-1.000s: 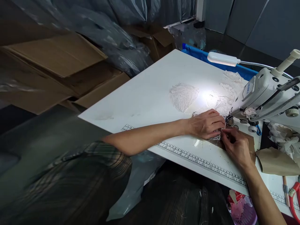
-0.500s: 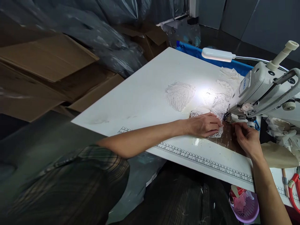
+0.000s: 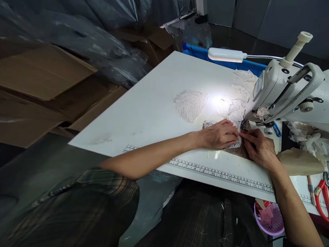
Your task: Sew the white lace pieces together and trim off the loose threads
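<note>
A piece of white lace [image 3: 236, 142] lies on the brown bed plate, close by the presser foot [image 3: 244, 125] of a white sewing machine [image 3: 279, 91]. My left hand [image 3: 220, 134] rests on this lace, its curled fingers pressed together and holding it down; part of the lace is hidden under them. From the other side, my right hand [image 3: 259, 147] reaches in with thumb and forefinger pinched at the lace's edge, touching or nearly touching my left fingertips. Exactly what sits between those two fingers is too small to see clearly. More lace spreads behind my left hand.
A separate lace piece [image 3: 191, 105] lies on the white table [image 3: 144, 109]. A lit lamp [image 3: 227, 55] hangs above. Red-handled pliers [image 3: 320, 197] and tan paper [image 3: 299, 163] lie right. A purple basket [image 3: 273, 226] sits below; cardboard boxes [image 3: 43, 72] stand left.
My right hand has moved left from beside the presser foot to the lace's edge by my left fingers. The left hand stays on the lace. The whole view has shifted slightly.
</note>
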`<action>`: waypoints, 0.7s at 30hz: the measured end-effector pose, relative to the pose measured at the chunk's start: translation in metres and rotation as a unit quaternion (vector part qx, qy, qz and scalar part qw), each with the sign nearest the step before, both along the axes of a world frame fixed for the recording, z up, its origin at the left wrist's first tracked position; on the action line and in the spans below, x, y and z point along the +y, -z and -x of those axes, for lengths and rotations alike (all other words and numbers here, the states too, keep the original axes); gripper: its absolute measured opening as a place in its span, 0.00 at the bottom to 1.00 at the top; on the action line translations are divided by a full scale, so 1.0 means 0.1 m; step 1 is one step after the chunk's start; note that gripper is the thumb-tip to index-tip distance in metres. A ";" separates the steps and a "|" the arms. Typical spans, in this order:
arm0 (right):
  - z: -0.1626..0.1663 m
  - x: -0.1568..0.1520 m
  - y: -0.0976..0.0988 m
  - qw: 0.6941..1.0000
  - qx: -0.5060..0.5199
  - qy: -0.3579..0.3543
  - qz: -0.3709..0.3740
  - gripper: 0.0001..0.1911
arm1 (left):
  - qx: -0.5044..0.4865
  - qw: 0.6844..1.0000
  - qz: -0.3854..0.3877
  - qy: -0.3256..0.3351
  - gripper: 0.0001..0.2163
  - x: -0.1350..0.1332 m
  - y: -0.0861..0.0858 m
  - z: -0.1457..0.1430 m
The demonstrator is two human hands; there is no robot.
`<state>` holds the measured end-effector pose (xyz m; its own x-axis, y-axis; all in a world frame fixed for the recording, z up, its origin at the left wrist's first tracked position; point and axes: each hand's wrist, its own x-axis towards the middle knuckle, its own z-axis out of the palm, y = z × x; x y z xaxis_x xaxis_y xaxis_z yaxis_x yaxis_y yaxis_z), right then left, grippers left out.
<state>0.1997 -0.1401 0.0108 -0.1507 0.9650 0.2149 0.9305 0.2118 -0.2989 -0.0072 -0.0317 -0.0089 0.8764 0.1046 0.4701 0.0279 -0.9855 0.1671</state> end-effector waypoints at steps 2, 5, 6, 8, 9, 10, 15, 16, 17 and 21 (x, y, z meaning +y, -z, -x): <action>0.01 0.00 -0.01 1.000 -0.006 -0.001 0.004 0.19 | -0.010 1.000 -0.009 0.012 0.10 0.01 0.01 0.00; 0.02 0.00 -0.03 1.000 -0.009 -0.002 0.006 0.18 | -0.011 0.999 -0.031 0.014 0.12 0.02 -0.01 0.00; 0.03 -0.01 -0.03 1.000 -0.009 -0.003 0.006 0.18 | -0.005 0.999 -0.036 0.011 0.13 0.02 -0.02 0.00; 0.04 -0.02 -0.03 1.000 -0.009 -0.002 0.009 0.19 | 0.012 0.999 -0.042 0.006 0.12 0.02 -0.04 0.00; 0.04 -0.03 -0.03 1.000 -0.007 -0.001 0.011 0.19 | 0.020 0.999 -0.045 0.007 0.12 0.01 -0.05 0.00; 0.04 -0.03 -0.03 1.000 -0.002 0.001 0.014 0.19 | 0.026 0.998 -0.049 0.009 0.12 0.01 -0.06 0.00; -0.02 0.03 -0.06 0.995 0.083 0.027 0.053 0.20 | 0.033 0.998 -0.054 0.021 0.11 0.02 -0.04 -0.01; -0.04 0.06 -0.09 0.991 0.104 0.037 0.074 0.20 | 0.030 0.998 -0.049 0.025 0.11 0.03 -0.03 -0.01; -0.06 0.08 -0.12 0.987 0.121 0.046 0.096 0.21 | 0.026 0.998 -0.041 0.028 0.11 0.03 -0.02 -0.01; -0.09 0.09 -0.22 0.983 0.132 0.021 0.126 0.21 | 0.005 0.999 -0.010 0.031 0.10 0.04 0.00 -0.02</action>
